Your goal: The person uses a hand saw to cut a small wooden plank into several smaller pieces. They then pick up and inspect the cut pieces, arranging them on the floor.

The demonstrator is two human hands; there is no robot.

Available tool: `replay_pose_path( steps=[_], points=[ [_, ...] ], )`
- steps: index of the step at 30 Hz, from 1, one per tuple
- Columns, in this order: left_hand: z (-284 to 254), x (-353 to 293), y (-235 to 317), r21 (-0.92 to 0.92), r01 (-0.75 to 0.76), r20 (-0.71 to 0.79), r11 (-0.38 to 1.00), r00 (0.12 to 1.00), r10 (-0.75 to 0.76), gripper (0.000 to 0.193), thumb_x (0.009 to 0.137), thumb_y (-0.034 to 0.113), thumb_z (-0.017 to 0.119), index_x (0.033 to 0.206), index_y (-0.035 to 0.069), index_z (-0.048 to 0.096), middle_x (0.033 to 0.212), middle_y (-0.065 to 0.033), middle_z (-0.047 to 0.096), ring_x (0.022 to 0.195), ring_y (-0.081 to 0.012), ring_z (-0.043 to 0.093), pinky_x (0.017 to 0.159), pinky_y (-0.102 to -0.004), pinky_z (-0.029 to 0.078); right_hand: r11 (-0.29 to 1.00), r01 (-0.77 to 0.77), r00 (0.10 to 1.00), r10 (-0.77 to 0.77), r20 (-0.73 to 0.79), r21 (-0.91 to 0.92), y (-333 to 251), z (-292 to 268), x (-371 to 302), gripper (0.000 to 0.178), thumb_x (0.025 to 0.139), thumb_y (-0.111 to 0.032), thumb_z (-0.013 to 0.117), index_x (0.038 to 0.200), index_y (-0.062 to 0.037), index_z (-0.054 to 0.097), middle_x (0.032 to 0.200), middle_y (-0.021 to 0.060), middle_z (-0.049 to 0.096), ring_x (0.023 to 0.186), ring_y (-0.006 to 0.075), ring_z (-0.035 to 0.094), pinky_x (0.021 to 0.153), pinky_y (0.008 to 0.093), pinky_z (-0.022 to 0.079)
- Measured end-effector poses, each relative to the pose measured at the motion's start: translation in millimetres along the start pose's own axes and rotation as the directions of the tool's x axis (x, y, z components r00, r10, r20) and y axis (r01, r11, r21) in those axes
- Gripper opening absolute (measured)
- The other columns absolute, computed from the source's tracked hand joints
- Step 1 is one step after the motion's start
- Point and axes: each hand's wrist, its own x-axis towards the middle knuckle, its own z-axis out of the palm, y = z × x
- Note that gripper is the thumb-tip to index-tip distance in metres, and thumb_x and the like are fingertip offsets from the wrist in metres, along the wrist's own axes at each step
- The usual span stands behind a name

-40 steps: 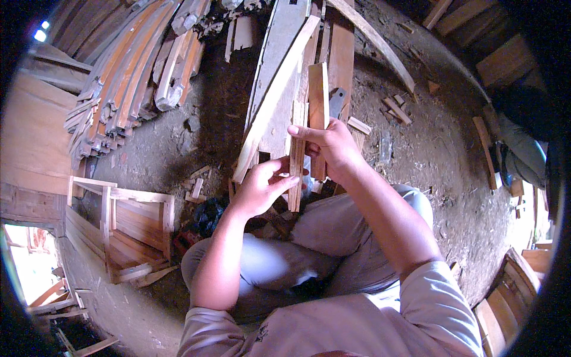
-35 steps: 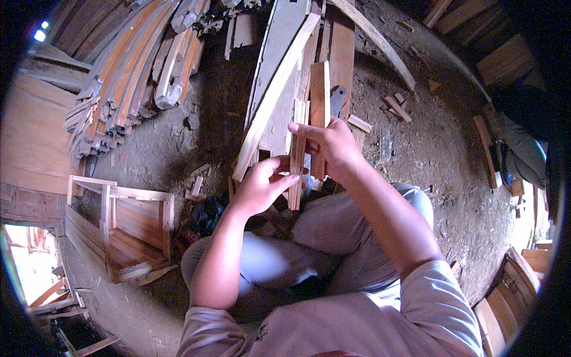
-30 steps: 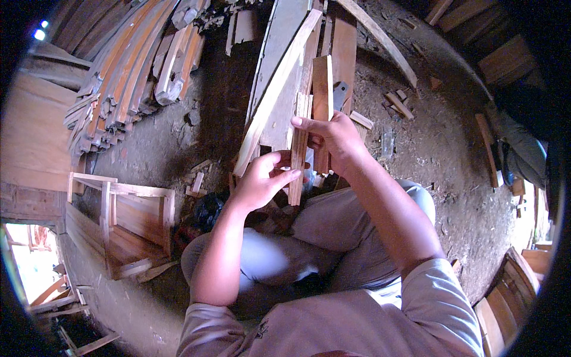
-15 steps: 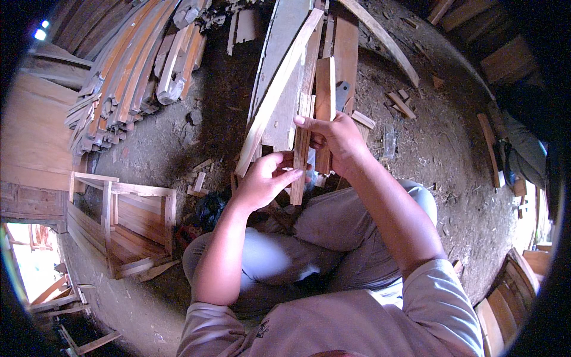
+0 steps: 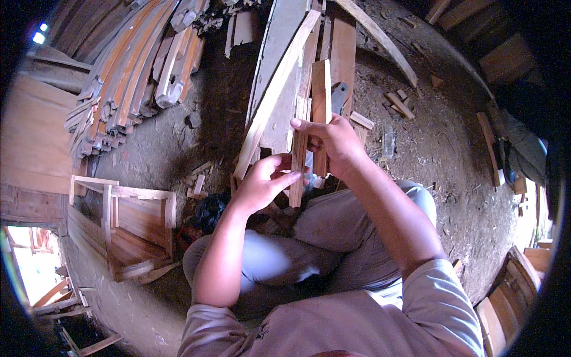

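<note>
In front of my lap I hold a narrow, grooved wooden strip (image 5: 299,149), roughly upright in the picture. My left hand (image 5: 257,184) is closed on its lower part, thumb on the near face and fingers behind. My right hand (image 5: 340,143) closes around a wider wooden piece (image 5: 321,89) just right of the strip, and its thumb reaches across to the strip's edge. The two pieces run side by side; whether they touch is hard to see. The right fingers are partly hidden behind the wood.
Long boards (image 5: 279,113) stretch away beyond my hands, beside a dark flat tool (image 5: 339,95). A curved slat (image 5: 386,44) lies at far right. Stacked timber (image 5: 134,77) is at far left, a wooden frame (image 5: 143,191) nearer left. Offcuts (image 5: 399,106) litter the dirt floor.
The strip and the wider piece have shifted very slightly left and toward me. Both hands keep the same grip.
</note>
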Motion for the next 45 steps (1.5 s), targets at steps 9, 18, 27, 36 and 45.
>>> replay_pose_path(
  steps=[9,18,27,36,45],
  points=[
    [8,1,8,0.041,0.015,-0.046,0.999,0.999,-0.013,0.030,0.097,0.010,0.068,0.123,-0.004,0.063,0.109,-0.0099,0.073,0.093,-0.0140,0.071,0.086,-0.0293,0.055,0.993,0.036,0.999,-0.038,-0.017,-0.114,3,0,1,0.030,0.080,-0.022,0.088,0.084,-0.0073,0.062,0.066,-0.0007,0.057,0.056,0.0105,0.050,0.051,0.0304,0.041],
    [-4,2,-1,-0.185,-0.082,-0.229,0.979,0.973,0.039,0.023,0.097,0.004,0.061,0.119,-0.005,0.061,0.108,-0.0106,0.074,0.093,-0.0165,0.072,0.082,-0.0292,0.056,0.992,0.049,0.998,-0.045,0.035,-0.116,6,14,-5,0.039,0.104,-0.043,0.056,0.111,-0.0049,0.062,0.074,-0.0024,0.050,0.065,0.0094,0.044,0.061,0.0256,0.037],
    [-6,-1,-6,-0.088,-0.079,-0.400,0.993,0.916,0.038,0.032,0.096,0.003,0.056,0.127,-0.002,0.060,0.114,-0.0053,0.068,0.096,-0.0106,0.064,0.082,-0.0271,0.054,0.732,0.439,0.897,-0.389,0.210,-0.521,49,20,3,0.045,0.108,-0.028,0.048,0.145,-0.0025,0.050,0.108,0.0156,0.056,0.100,0.0256,0.054,0.094,0.0355,0.043],
    [3,3,-3,-0.073,-0.086,-0.409,0.994,0.911,0.049,0.031,0.095,0.000,0.054,0.125,-0.003,0.061,0.114,-0.0060,0.068,0.097,-0.0121,0.063,0.085,-0.0296,0.052,0.943,0.281,0.952,-0.252,0.172,-0.176,69,16,15,0.039,0.108,-0.029,0.050,0.133,0.0001,0.058,0.110,0.0153,0.056,0.106,0.0256,0.055,0.096,0.0371,0.043],
    [1,3,-1,0.077,-0.075,-0.401,0.994,0.911,0.100,0.023,0.095,0.005,0.059,0.117,-0.003,0.063,0.109,-0.0085,0.069,0.099,-0.0147,0.064,0.088,-0.0313,0.051,0.978,0.197,0.965,-0.182,0.188,-0.064,54,25,3,0.041,0.109,-0.029,0.050,0.128,0.0052,0.059,0.113,0.0105,0.063,0.106,0.0169,0.056,0.097,0.0322,0.044]
  ],
)
